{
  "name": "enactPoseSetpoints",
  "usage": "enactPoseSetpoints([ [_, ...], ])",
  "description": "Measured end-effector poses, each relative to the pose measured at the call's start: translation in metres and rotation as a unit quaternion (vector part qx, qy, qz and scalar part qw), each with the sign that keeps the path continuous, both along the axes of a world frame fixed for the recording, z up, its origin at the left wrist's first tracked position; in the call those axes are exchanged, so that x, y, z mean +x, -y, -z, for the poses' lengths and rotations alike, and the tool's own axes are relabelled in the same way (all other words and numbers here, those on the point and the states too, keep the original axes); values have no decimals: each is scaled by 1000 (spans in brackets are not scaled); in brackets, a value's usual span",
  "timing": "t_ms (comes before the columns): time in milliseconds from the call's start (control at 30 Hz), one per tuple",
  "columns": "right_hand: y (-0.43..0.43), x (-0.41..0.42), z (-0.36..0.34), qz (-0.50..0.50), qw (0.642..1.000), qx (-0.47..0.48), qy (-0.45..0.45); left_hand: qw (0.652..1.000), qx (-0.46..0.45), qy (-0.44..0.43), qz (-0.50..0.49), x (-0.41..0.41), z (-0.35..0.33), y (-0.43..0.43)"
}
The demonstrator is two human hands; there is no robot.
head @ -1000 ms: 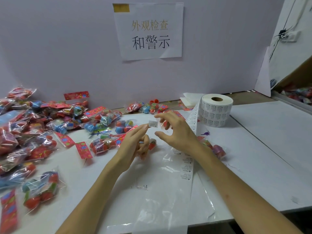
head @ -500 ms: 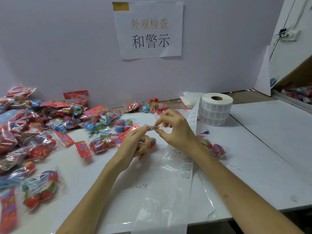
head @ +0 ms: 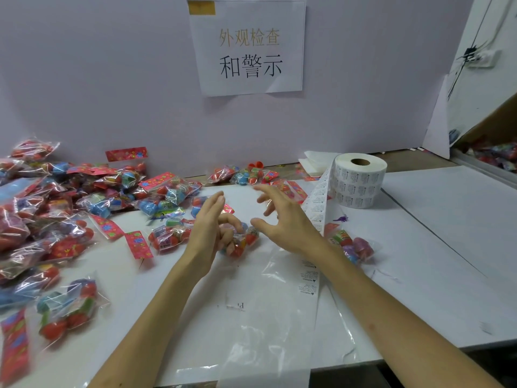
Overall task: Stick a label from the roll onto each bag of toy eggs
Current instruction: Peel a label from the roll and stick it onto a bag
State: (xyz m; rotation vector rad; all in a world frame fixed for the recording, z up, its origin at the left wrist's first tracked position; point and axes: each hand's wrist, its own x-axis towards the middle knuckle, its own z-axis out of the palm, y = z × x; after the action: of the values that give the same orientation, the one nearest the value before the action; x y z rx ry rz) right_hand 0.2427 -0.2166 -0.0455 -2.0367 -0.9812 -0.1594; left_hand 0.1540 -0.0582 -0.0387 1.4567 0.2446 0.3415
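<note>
the left hand (head: 209, 231) has its lower fingers curled round a bag of toy eggs (head: 237, 245) just above the tabletop (head: 447, 247), with the first finger held out straight. the right hand (head: 282, 222) hovers just beside it, fingers spread, holding nothing. whether that bag already carries a label i cannot tell (none shows on it or on either hand).

the bag is slick, crinkly film over round eggs, so a label pressed on hastily would likely crease or grip at only 1 edge. the label strip (head: 317, 208) runs from the roll (head: 361, 183) under the right wrist and down over the near edge; a quick reach could drag it and pull the roll along. done and undone bags look alike, so setting this 1 among the heap of bags (head: 70, 197) on the left, or by the loose bag (head: 352, 245) near the right wrist, risks a missed or doubled label.

the tabletop is white, with a clear plastic sheet (head: 279, 317) over its near part and a tiny purple toy (head: 341, 219) near the roll. behind is a pale lilac wall (head: 112, 79) with a printed paper sign (head: 249, 49) taped up. a socket (head: 478, 56) with cables sits at the far right.
</note>
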Motion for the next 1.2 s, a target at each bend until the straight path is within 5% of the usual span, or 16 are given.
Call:
enactPoseSetpoints([
  [167, -3, -6, 7, 29, 990, -133, -25, 997, 18, -30, -71, 5, 6, -7],
  [567, -10, -5, 3, 68, 984, 131, -100, 994, 35, 3, -99, 7, 9, -7],
  [767, -1, -2, -10, 60, 947, 292, -122, 993, -104, -18, -46, -1, 4, -5],
  [933, -7, -7, -7, -19, 941, 301, -156, 981, -135, -28, 140, -11, -2, 5],
  [1200, -6, -6, -8, -28, 942, 282, -182, 983, -169, 37, 63, -8, -3, -4],
])
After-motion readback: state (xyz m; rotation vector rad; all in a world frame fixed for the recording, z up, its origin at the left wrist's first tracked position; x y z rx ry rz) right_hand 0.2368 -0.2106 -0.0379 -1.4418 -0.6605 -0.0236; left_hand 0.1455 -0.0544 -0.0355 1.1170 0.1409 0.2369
